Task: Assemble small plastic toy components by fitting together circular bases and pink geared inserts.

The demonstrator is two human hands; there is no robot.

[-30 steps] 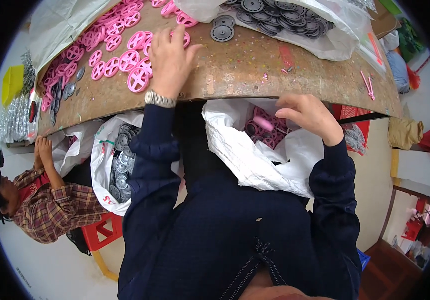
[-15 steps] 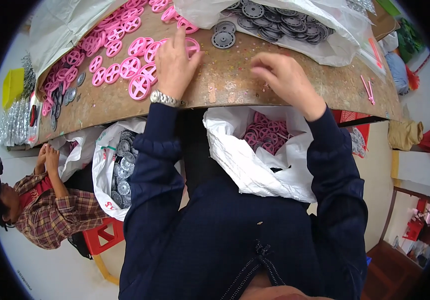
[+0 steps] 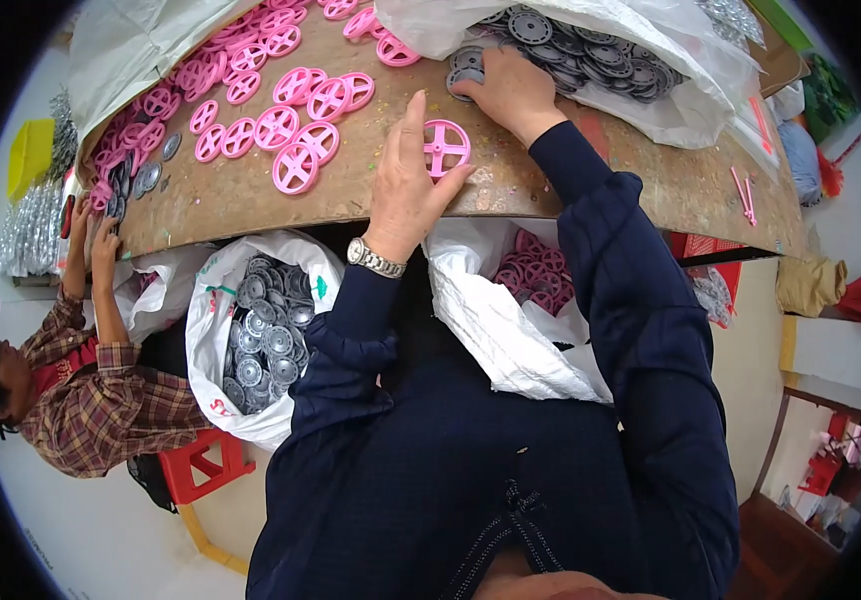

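Note:
My left hand, wearing a metal-band watch, rests on the worktable with its fingers stretched and thumb spread. Between its thumb and fingers a pink spoked wheel touches the hand's edge. Farther up, my right hand pinches a grey wheel disc, its fingertips partly hidden. More grey discs spill from a white sack just to its right. Loose pink wheels lie scattered left of my left hand.
A white sack of pink wheels sits at my lap; another sack holds grey discs. Pink sticks lie at the table's right. At left, a co-worker in plaid reaches to the table edge.
My left hand has moved right and nearer, with a pink wheel now beside it. My right hand has gone up and left onto the grey discs. The co-worker's hands have risen to the table.

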